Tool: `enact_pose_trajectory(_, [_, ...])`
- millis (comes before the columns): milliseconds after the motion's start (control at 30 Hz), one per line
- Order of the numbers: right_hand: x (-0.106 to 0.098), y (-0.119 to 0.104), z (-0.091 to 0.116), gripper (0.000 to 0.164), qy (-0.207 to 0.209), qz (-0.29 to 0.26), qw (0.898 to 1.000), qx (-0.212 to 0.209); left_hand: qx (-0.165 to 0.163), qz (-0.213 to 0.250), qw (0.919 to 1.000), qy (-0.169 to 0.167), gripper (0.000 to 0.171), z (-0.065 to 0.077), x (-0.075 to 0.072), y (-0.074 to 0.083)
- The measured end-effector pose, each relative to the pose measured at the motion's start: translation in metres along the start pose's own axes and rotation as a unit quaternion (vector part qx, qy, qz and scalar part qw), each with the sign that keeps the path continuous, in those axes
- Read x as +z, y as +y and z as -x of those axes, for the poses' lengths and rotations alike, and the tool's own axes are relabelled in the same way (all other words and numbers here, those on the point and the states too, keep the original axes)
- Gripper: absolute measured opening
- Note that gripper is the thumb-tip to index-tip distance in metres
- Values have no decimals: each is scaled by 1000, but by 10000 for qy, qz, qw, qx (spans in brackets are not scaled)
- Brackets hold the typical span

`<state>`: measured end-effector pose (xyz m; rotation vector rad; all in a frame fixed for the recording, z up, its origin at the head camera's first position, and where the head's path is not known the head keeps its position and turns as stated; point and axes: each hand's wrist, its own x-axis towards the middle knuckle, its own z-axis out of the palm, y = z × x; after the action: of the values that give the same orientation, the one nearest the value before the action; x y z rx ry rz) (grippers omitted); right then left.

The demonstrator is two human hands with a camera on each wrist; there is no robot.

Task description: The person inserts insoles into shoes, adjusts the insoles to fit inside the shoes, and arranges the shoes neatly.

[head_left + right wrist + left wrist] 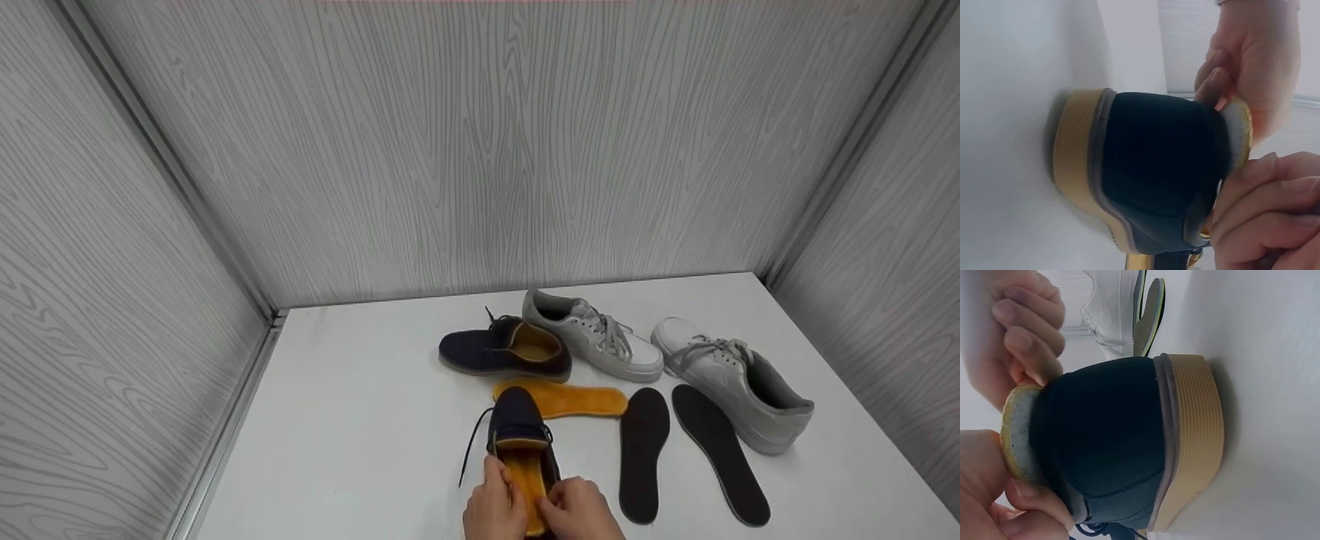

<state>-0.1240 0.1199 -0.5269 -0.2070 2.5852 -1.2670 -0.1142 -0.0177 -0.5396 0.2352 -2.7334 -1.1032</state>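
Note:
A navy lace-up shoe stands with its toe pointing away from me and its heel close to my hands. A yellow insole lies lengthwise in it; the pale heel end sticks up above the heel collar in both wrist views. My left hand pinches the insole's left edge at the shoe's opening, thumb and forefinger on either side. On the opposite edge, my right hand pinches the insole near the heel, fingers bent beside the collar.
Behind lies a second yellow insole, partly covered by the shoe toe. The other navy shoe and a white sneaker stand at the back. Rightward are two dark insoles and another white sneaker. Grey wood-grain panels border the white table.

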Motion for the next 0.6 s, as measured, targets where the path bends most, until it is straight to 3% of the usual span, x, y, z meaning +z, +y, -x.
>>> enact_pose_trajectory(200, [1, 2, -5, 21, 288, 24, 9996, -39, 87, -495, 9987, -1, 27, -2, 3, 3])
enact_pose_trajectory(400, [7, 5, -7, 22, 752, 164, 9966, -299, 221, -564, 9973, -424, 23, 2, -3, -1])
enact_pose_trajectory(500, [7, 5, -6, 22, 677, 52, 9974, -234, 228, -416, 9975, -523, 22, 4, -4, -6])
enact_pose_trajectory(600, [5, 2, -5, 24, 428, 36, 9990, -158, 396, -287, 9981, -362, 24, 2, -3, -9])
